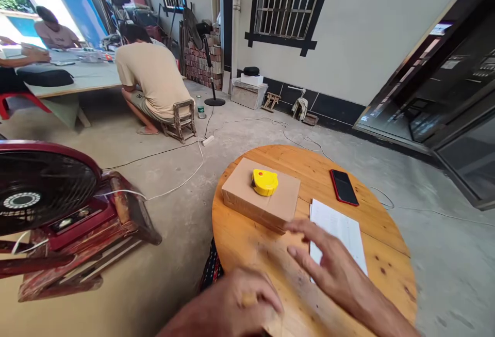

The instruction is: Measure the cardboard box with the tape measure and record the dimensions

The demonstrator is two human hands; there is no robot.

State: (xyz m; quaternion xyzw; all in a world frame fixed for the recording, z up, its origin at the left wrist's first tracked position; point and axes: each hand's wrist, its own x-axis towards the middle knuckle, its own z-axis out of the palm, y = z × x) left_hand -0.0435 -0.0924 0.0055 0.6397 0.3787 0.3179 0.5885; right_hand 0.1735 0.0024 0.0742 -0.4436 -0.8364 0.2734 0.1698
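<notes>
My right hand (332, 262) is open over the round wooden table (381, 228), thumb and fingers apart. Its fingertips are near the front corner of a closed cardboard box (235, 185), and behind it lie white paper sheets (340, 226), partly covered. A yellow tape measure (265, 182) rests on top of the box. Low in the view, my left hand (247, 301) is blurred with its fingers curled inward. Something tan and dark shows beneath those fingers at the bottom edge, too little of it to name.
A phone with a red edge (344, 187) lies at the table's right. To the left, a dark red fan (81, 213) stands on a wooden chair. Cables (174, 187) cross the concrete floor. Beyond, a person (150, 76) sits on a small chair by a long table (96, 75).
</notes>
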